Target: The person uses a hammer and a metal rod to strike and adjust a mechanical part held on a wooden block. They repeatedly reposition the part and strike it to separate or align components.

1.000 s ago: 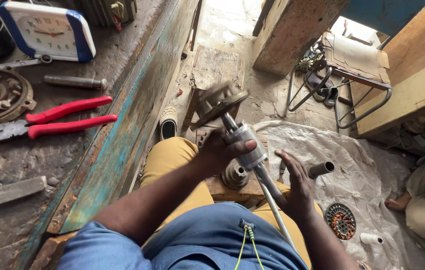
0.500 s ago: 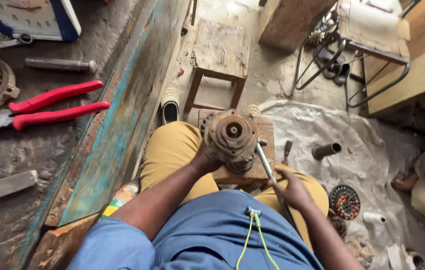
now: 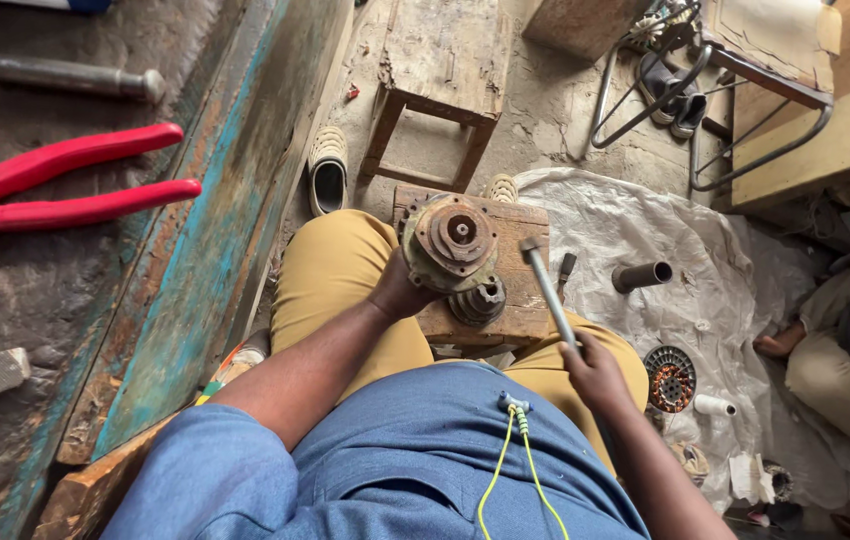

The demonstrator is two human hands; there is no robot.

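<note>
Evidently steadying it for work, the left hand [image 3: 400, 295] grips the rusty round motor part [image 3: 452, 243] at frame centre, face up over a wooden block [image 3: 520, 300], while the right hand [image 3: 595, 372] (fingers wrapped shut) holds a metal rod [image 3: 548, 290] angled beside it.

The red pliers [image 3: 65, 190] are cut off at the left edge.

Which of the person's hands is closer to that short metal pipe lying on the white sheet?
The right hand, gripping a metal rod below and left of the pipe. The left hand is farther left, holding the rusty round motor part.
</note>
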